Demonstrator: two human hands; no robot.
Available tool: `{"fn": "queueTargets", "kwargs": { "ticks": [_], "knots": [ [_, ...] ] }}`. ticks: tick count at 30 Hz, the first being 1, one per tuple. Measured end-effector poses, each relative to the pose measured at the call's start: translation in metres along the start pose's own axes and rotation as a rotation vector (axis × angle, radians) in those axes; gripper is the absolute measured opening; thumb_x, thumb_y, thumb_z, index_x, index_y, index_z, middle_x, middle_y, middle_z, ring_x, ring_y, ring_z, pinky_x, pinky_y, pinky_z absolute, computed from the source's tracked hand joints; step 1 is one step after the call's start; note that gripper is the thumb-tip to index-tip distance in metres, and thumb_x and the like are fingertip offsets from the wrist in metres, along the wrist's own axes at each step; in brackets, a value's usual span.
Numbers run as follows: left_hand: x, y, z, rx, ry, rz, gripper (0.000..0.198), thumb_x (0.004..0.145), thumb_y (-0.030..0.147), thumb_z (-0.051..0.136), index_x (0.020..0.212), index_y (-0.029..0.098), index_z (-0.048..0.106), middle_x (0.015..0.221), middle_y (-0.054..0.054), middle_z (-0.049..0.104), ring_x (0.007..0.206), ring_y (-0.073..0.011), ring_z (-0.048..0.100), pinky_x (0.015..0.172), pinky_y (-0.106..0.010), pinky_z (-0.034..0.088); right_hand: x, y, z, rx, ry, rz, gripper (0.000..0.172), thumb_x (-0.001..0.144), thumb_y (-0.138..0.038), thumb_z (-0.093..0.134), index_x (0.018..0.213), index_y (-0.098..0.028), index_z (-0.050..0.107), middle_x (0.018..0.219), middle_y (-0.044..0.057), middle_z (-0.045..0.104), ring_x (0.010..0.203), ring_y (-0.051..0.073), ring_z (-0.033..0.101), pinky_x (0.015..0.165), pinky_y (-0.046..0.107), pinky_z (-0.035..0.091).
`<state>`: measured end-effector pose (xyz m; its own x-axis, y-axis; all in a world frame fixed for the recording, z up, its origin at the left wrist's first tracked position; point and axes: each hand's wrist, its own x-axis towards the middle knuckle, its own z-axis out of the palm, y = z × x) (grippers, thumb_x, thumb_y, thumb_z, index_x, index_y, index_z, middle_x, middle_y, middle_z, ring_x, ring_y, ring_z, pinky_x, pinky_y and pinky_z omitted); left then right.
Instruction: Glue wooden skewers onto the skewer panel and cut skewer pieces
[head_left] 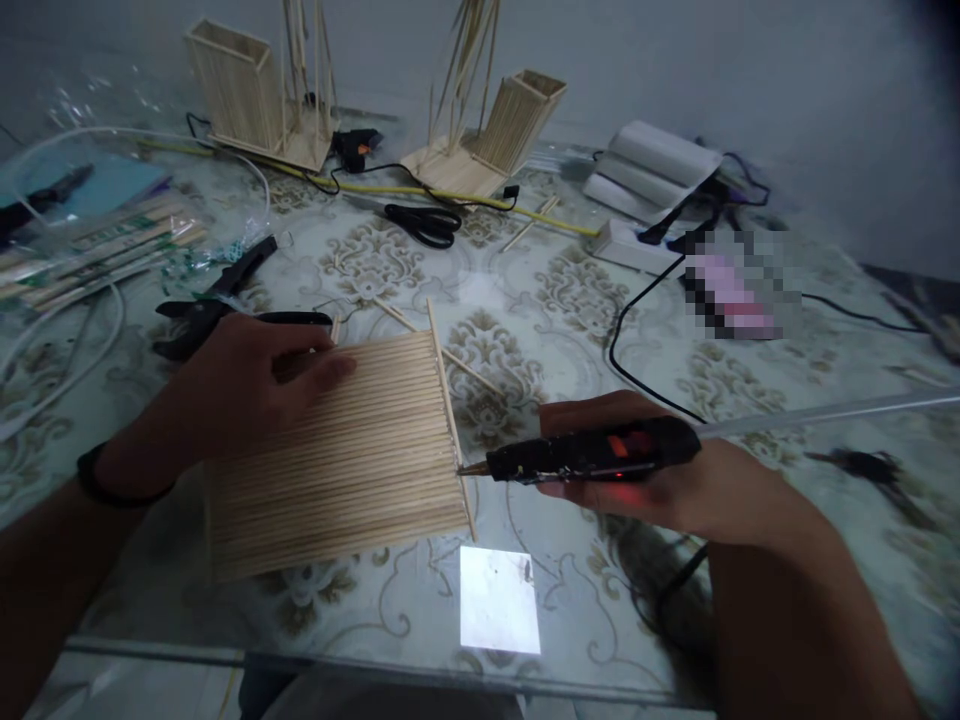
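A flat panel of thin wooden sticks (pixel 352 470) lies on the glass table, with one cross stick (pixel 450 415) along its right edge. My left hand (pixel 247 385) rests on the panel's upper left part, fingers pressed down flat on it. My right hand (pixel 645 480) is wrapped round a black hot glue gun (pixel 592 452). The gun's nozzle touches the cross stick near the panel's lower right edge. A clear glue stick juts from the back of the gun to the right.
At the back stand two stick-built boxes (pixel 240 85) (pixel 517 120) with upright skewers. Black scissors (pixel 424 222), black pliers (pixel 217 300), a second glue gun (pixel 356 145), a packet of sticks (pixel 97 255), a white power strip (pixel 634 250) and cables lie around.
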<state>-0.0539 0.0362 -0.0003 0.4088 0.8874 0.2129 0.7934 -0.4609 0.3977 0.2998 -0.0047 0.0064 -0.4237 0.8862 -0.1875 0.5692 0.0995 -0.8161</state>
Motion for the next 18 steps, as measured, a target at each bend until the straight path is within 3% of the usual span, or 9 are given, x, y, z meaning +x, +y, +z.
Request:
{"fn": "queueTargets", "kwargs": {
  "ticks": [4, 12, 18],
  "knots": [
    [0.000, 0.001, 0.000, 0.005, -0.010, 0.006, 0.043, 0.096, 0.044, 0.055, 0.064, 0.017, 0.065, 0.046, 0.010, 0.034, 0.044, -0.0068, 0.034, 0.047, -0.022, 0.025, 0.003, -0.003, -0.001, 0.010, -0.081, 0.014, 0.031, 0.077, -0.047, 0.082, 0.072, -0.020, 0.068, 0.060, 0.000, 0.060, 0.054, 0.016, 0.055, 0.048, 0.025, 0.047],
    [0.000, 0.000, -0.001, -0.002, 0.010, -0.028, 0.044, 0.095, 0.044, 0.058, 0.060, 0.017, 0.059, 0.047, 0.010, 0.035, 0.045, -0.0060, 0.034, 0.047, -0.021, 0.024, -0.003, 0.004, 0.000, 0.004, 0.042, 0.115, 0.044, 0.064, -0.048, 0.087, 0.097, -0.022, 0.073, 0.070, 0.004, 0.076, 0.058, 0.022, 0.070, 0.050, 0.030, 0.057],
    [-0.002, -0.003, -0.002, -0.006, 0.009, -0.073, 0.042, 0.094, 0.048, 0.059, 0.069, 0.016, 0.071, 0.046, 0.010, 0.039, 0.045, -0.0065, 0.037, 0.048, -0.020, 0.026, -0.006, 0.008, -0.001, 0.026, 0.034, 0.183, 0.049, 0.061, -0.046, 0.087, 0.101, -0.023, 0.072, 0.080, 0.009, 0.082, 0.066, 0.029, 0.078, 0.053, 0.034, 0.062]
  ]
}}
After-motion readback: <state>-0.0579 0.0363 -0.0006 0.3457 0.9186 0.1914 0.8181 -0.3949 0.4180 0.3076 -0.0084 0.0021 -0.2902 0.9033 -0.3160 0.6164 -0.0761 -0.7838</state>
